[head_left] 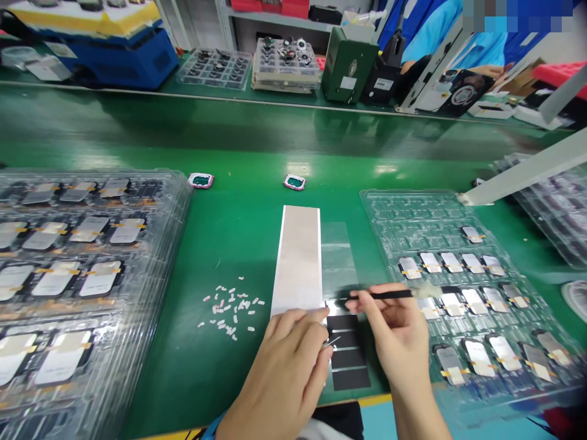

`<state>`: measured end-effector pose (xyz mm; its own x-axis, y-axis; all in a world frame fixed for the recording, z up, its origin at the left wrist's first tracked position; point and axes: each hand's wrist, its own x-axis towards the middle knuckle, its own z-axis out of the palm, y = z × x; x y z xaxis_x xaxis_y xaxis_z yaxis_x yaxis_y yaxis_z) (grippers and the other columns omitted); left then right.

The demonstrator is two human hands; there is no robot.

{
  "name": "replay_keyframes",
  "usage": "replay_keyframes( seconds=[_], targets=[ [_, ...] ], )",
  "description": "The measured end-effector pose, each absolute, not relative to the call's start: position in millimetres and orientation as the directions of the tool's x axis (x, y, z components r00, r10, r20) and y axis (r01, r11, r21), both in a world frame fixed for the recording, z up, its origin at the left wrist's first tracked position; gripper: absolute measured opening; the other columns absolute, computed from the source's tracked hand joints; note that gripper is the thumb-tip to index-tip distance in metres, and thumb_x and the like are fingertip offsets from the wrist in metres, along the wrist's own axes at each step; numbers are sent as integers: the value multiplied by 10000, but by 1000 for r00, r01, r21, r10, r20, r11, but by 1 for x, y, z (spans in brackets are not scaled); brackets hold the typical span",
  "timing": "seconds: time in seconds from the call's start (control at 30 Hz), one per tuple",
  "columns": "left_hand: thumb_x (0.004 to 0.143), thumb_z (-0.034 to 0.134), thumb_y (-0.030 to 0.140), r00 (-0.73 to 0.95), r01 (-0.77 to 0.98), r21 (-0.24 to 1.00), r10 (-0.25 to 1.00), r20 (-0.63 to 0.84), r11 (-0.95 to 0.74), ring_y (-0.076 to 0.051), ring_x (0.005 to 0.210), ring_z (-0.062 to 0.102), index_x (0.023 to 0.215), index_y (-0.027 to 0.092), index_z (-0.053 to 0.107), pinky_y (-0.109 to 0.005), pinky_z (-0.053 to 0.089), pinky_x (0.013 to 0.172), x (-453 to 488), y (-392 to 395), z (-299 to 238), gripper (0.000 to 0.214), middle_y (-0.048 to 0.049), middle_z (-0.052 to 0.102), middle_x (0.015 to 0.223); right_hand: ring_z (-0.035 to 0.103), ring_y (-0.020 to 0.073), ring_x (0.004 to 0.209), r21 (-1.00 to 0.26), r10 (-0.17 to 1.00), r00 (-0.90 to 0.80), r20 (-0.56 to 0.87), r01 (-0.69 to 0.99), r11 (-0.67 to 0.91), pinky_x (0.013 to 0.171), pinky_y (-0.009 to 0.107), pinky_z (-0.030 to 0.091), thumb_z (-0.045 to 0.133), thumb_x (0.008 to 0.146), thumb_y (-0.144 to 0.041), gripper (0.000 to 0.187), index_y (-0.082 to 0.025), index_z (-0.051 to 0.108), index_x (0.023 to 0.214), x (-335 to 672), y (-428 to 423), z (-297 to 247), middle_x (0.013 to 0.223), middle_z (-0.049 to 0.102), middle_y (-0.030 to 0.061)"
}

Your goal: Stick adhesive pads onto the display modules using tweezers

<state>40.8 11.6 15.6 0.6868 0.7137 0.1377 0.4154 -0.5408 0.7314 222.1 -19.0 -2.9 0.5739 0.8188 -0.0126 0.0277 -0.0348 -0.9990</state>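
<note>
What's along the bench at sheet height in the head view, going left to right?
Stacked clear trays of black-backed parts → small white and pink scraps → pale sheet strip → clear film strip → clear tray of parts

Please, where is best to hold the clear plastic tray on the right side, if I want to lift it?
Probably hold the clear plastic tray by its far rim, coming from above and behind. That edge is flat and has empty pockets beside it, while the nearer pockets hold cards and the right hand is over the tray's left side.
</note>
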Motion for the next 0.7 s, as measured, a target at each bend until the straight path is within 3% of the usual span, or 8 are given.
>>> replay_keyframes(
  seconds=[0.17,0.27,0.47,0.6,0.7],
  targets=[
    [1002,420,154,483,370,835,852,202,-408,-222,851,546,916,244,452,-368,462,737,34,9,13,128,-41,564,894,765,236,742,-960,837,529,-141,-280,15,661,284,655,773,842,-317,228,-225,580,922,213,-28,8,772,750,28],
    [1003,446,179,430,366,845,876,219,-391,-191,751,519,857,240,424,-335,426,692,33,10,9,160,-2,532,799,765,239,781,-939,887,442,-133,-342,30,682,304,660,723,888,-294,167,-233,578,942,198,-32,11,784,751,28],
    [983,498,219,444,488,763,873,202,-424,-180,662,533,792,223,480,-284,395,605,37,13,7,192,12,560,715,761,195,858,-956,862,489,132,-167,241,806,326,644,611,952,-157,125,-262,548,982,172,-33,24,858,755,0],
    [926,514,156,404,471,793,894,194,-385,-157,623,570,803,221,498,-247,422,583,40,12,9,140,35,580,678,751,179,903,-918,813,478,331,-35,395,818,306,640,572,935,-67,187,-245,561,992,164,-29,31,883,741,12],
    [896,522,131,353,459,824,919,173,-332,-140,606,599,920,226,557,-222,458,570,41,12,11,104,40,633,714,746,182,908,-900,805,451,386,-8,436,787,288,641,550,931,-44,197,-230,556,995,163,-24,30,886,721,29]
  ],
)
